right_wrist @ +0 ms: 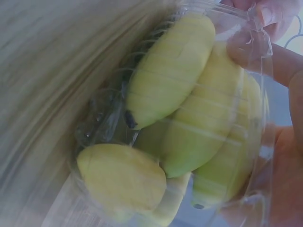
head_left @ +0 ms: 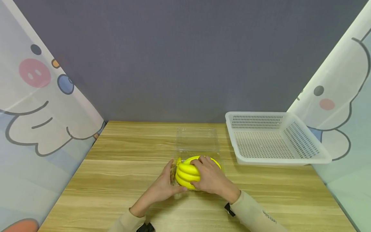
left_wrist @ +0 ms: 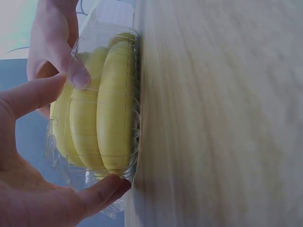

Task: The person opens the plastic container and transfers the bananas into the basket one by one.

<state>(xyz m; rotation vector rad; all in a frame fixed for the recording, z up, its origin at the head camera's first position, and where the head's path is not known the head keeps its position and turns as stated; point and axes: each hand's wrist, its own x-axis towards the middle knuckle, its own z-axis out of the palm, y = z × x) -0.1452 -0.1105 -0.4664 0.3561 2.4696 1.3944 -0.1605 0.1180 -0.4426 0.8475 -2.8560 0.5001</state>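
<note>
A bunch of yellow bananas (head_left: 186,175) lies in a clear plastic clamshell box (head_left: 173,180), whose see-through lid (head_left: 197,139) is folded back on the table. My right hand (head_left: 211,177) grips the bunch from above, fingers over the far side and thumb at the near side. At the box's left end, my left hand (head_left: 162,188) holds the wall between thumb and fingers. In the right wrist view, banana tips (right_wrist: 201,137) show through the ribbed wall, with a separate rounded yellow piece (right_wrist: 120,179) below them.
A white perforated plastic basket (head_left: 237,154) stands at the back right of the wooden table (head_left: 121,161). A grey panel (head_left: 185,64) rises behind the table. Cartoon-printed curtains (head_left: 333,80) flank both sides.
</note>
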